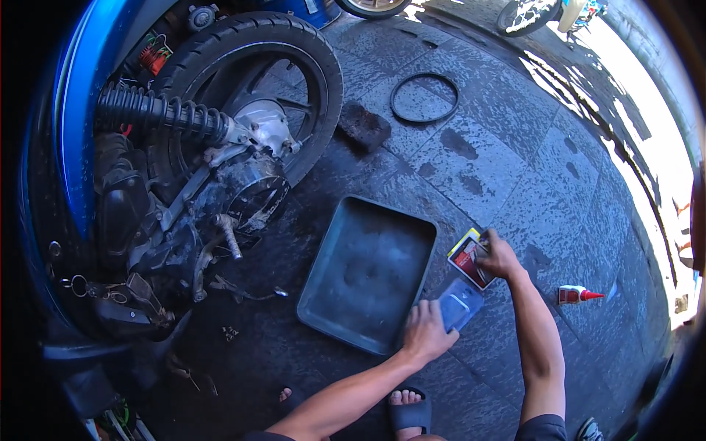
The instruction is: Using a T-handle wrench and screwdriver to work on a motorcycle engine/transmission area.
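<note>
My left hand (429, 331) is closed on a clear plastic blister shell (462, 303), just past the right edge of a dark shallow tray (368, 257). A little farther off, my right hand (501, 256) grips a printed card (466, 257) in red, black and yellow. The card and the shell lie close together, almost end to end. Whether they still touch I cannot tell. Nothing shows inside the tray except a worn, scuffed bottom.
A partly dismantled scooter with its rear wheel (323, 95), shock spring (165, 114) and opened engine side (257, 191) fills the left. A belt (425, 98) and a dark lump (365, 126) lie beyond the tray. A small red-capped bottle (577, 295) is at right.
</note>
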Tool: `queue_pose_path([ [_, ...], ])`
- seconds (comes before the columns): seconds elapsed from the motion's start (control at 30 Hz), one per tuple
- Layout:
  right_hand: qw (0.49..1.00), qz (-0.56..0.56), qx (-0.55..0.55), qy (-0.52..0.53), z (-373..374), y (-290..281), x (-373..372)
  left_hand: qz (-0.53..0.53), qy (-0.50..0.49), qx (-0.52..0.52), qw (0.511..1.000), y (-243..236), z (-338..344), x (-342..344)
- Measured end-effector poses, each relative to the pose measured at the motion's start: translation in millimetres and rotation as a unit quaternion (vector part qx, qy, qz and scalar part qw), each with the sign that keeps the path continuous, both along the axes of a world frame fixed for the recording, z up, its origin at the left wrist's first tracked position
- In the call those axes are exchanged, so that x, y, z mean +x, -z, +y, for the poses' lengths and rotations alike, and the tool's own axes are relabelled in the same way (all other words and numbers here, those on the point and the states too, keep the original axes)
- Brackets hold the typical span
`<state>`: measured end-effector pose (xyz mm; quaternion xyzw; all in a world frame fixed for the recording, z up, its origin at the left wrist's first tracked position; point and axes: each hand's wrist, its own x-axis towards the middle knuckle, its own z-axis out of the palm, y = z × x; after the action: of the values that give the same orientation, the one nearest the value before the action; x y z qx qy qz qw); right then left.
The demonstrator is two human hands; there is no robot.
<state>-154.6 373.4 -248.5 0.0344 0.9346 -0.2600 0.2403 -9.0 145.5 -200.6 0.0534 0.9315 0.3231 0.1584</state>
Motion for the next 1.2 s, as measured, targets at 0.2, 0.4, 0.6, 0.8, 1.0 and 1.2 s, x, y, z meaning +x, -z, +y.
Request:
queue_pose_path([
  [0.2, 0.858, -0.030, -0.444, 0.257, -38.8, -3.1, 96.3, 0.030, -0.230, 0.148, 0.962, -3.3, -24.8, 17.3],
  [0.4, 0.649, -0.013, -0.586, 0.485, -120.3, -59.0, 190.9, 0.023, -0.159, 0.104, 0.982, -9.9, -8.9, 56.8],
  [0.6, 0.759, 0.020, -0.503, 0.413, -97.8, -43.9, 230.8, 0.158, -0.104, 0.146, 0.971, -5.2, -51.3, 97.0],
  [0.8, 0.735, 0.004, -0.522, 0.433, -78.6, -35.0, 261.4, -0.034, -0.599, 0.121, 0.791, 47.9, -132.6, 87.1],
  [1.0, 0.748, -0.020, -0.496, 0.441, -82.3, -39.3, 297.3, -0.069, -0.606, 0.118, 0.784, 69.8, -148.2, 62.6],
  [1.2, 0.770, -0.009, -0.478, 0.422, -87.1, -46.7, 321.9, -0.064, -0.561, 0.127, 0.816, 65.0, -189.3, 77.8],
])
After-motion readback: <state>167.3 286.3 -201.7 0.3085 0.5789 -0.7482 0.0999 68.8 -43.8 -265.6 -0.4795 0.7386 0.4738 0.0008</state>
